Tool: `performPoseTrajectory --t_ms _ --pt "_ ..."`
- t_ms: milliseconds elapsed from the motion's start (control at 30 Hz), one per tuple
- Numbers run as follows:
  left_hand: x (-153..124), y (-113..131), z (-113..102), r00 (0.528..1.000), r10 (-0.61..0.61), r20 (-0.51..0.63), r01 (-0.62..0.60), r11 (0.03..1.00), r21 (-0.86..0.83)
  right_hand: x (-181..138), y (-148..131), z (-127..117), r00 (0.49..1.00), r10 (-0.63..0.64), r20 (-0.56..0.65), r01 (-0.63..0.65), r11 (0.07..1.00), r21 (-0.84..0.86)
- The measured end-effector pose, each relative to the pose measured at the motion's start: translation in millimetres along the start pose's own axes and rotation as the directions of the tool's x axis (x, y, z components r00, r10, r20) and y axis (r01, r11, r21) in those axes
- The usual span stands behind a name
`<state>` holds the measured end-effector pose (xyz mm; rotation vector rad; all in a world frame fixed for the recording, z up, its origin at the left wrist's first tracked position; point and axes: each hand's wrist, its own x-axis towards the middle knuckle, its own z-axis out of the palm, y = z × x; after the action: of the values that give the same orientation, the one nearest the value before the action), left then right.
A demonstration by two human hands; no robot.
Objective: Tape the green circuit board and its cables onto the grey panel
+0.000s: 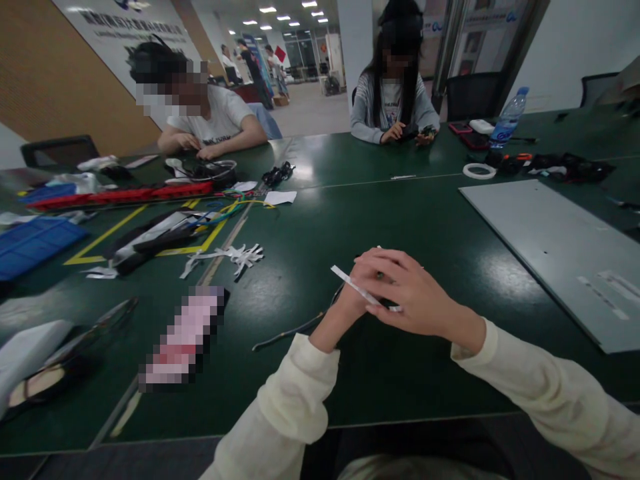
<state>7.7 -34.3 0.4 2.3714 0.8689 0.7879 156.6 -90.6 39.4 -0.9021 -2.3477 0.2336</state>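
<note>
My left hand (353, 297) and my right hand (413, 293) are together above the table, the right one overlapping the left. A thin dark cable (295, 331) lies on the table and runs up behind my left wrist into my left hand, which appears closed around it. That hand's fingers are mostly covered. A narrow white strip (354, 285) sticks out to the left from between the bent fingers of my right hand. Small dark parts show between the two hands, too hidden to name.
Left of my hands are a pile of white strips (243, 259), a phone (185, 337) and a blue tray (40, 243). A grey panel (550, 247), a tape roll (479, 171) and a water bottle (509, 120) are to the right. Two people sit across the green table (345, 213).
</note>
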Motion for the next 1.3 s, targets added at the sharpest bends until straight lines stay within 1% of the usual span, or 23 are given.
performPoseTrajectory --t_ms 33,67,133,233,300,333,400,433,467,500,533,567,600,633,700,733,767,800,933,1033,1300 --pt "-1 -2 1 1.000 -0.002 0.014 0.002 1.000 0.019 0 -1 1 0.997 -0.057 0.047 0.057 0.998 -0.012" --pt "-2 -3 2 0.999 -0.004 0.032 0.003 0.999 0.046 0 -1 1 0.993 -0.077 0.093 0.078 0.997 -0.006" --pt "-3 -4 3 0.998 -0.010 0.066 0.003 0.995 0.103 0 -2 0 0.986 -0.061 0.153 0.056 0.998 0.034" --pt "-3 -1 1 0.990 0.011 0.141 -0.032 0.989 0.146 -3 0 -10 0.983 -0.006 0.182 -0.012 0.995 0.100" --pt "-2 2 0 0.985 0.028 0.169 -0.056 0.984 0.167 -7 12 -22 0.987 0.077 0.143 -0.090 0.992 0.085" --pt "-2 3 0 0.984 0.029 0.175 -0.061 0.981 0.183 -10 23 -29 0.984 0.140 0.108 -0.145 0.988 0.048" --pt "-1 5 0 0.982 0.014 0.187 -0.056 0.973 0.223 -22 54 -42 0.952 0.302 0.042 -0.298 0.950 -0.090" --pt "-1 5 -1 0.978 0.005 0.207 -0.056 0.969 0.241 -30 75 -48 0.920 0.392 0.012 -0.384 0.906 -0.177" --pt "-2 5 -1 0.972 -0.004 0.236 -0.058 0.965 0.254 -41 97 -53 0.866 0.499 -0.033 -0.489 0.831 -0.267" --pt "-2 4 -2 0.965 -0.015 0.263 -0.058 0.962 0.266 -54 120 -57 0.787 0.609 -0.099 -0.600 0.720 -0.349" --pt "-2 3 -2 0.959 -0.031 0.283 -0.052 0.959 0.280 -68 143 -59 0.691 0.698 -0.186 -0.701 0.585 -0.408" --pt "-2 1 -3 0.953 -0.050 0.298 -0.042 0.955 0.293 -84 165 -60 0.597 0.754 -0.274 -0.775 0.455 -0.438" --pt "-2 -1 -4 0.949 -0.069 0.308 -0.030 0.952 0.305 -99 184 -60 0.522 0.787 -0.328 -0.820 0.357 -0.449" --pt "-2 -2 -5 0.945 -0.083 0.317 -0.021 0.949 0.314 -113 201 -60 0.464 0.811 -0.357 -0.847 0.288 -0.447" --pt "-2 -4 -6 0.938 -0.100 0.330 -0.012 0.947 0.322 -137 224 -56 0.360 0.844 -0.398 -0.889 0.180 -0.421" --pt "-2 -5 -6 0.937 -0.106 0.332 -0.008 0.946 0.324 -145 231 -55 0.327 0.864 -0.382 -0.897 0.158 -0.412" --pt "-2 -5 -6 0.937 -0.111 0.333 -0.003 0.946 0.324 -151 235 -53 0.313 0.874 -0.371 -0.900 0.149 -0.409" --pt "-2 -5 -6 0.936 -0.118 0.332 0.003 0.946 0.325 -154 237 -52 0.310 0.880 -0.359 -0.900 0.150 -0.410" --pt "-2 -3 -6 0.934 -0.133 0.331 0.021 0.947 0.322 -155 238 -49 0.351 0.861 -0.368 -0.884 0.175 -0.433" --pt "-1 -2 -7 0.943 -0.117 0.310 0.018 0.952 0.306 -154 238 -49 0.365 0.854 -0.371 -0.876 0.179 -0.448" --pt "3 -5 -6 0.971 -0.106 0.212 0.049 0.966 0.255 -146 232 -46 0.358 0.871 -0.337 -0.859 0.165 -0.485"
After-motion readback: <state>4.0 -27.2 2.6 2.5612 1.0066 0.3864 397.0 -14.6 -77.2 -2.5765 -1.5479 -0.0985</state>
